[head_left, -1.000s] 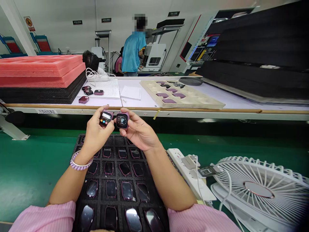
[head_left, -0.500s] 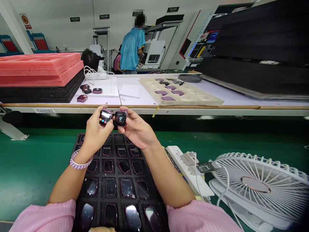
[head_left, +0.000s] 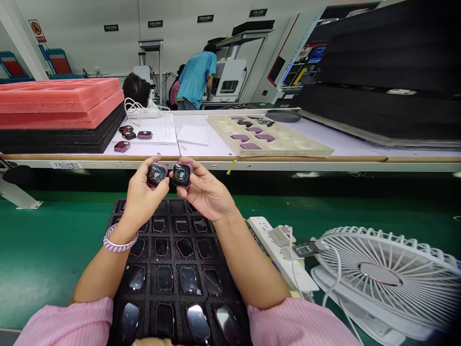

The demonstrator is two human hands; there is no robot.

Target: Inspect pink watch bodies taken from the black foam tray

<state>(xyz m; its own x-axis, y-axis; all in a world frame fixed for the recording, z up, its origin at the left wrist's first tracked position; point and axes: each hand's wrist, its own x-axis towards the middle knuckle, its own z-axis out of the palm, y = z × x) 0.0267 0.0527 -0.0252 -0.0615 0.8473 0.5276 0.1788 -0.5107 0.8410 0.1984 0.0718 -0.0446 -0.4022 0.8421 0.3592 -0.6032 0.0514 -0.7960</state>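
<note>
My left hand point(head_left: 146, 192) is closed on a purple smartwatch body point(head_left: 157, 174), thumb and fingers at its edges. Its lit screen shows a dark dial facing me. Close beside it, my right hand point(head_left: 209, 192) pinches a second purple smartwatch body point(head_left: 181, 175), whose screen shows a similar dial. Neither watch has a strap that I can see. Below both hands lies a black foam tray point(head_left: 173, 259) with rows of dark-screened watch bodies point(head_left: 165, 278) in its compartments. My forearms hide parts of the tray.
A white bench point(head_left: 194, 149) runs across ahead, with loose watch bodies point(head_left: 122, 146), papers and a cream tray point(head_left: 295, 149). Red and black foam point(head_left: 57, 105) is stacked left, black foam point(head_left: 378, 77) right. A power strip point(head_left: 262, 226) and white fan point(head_left: 382, 274) stand right. People work behind.
The screen in my left hand has gone from a page with coloured icons to a dark dial. Both hands stay nearly still. The person in blue behind has bent forward.
</note>
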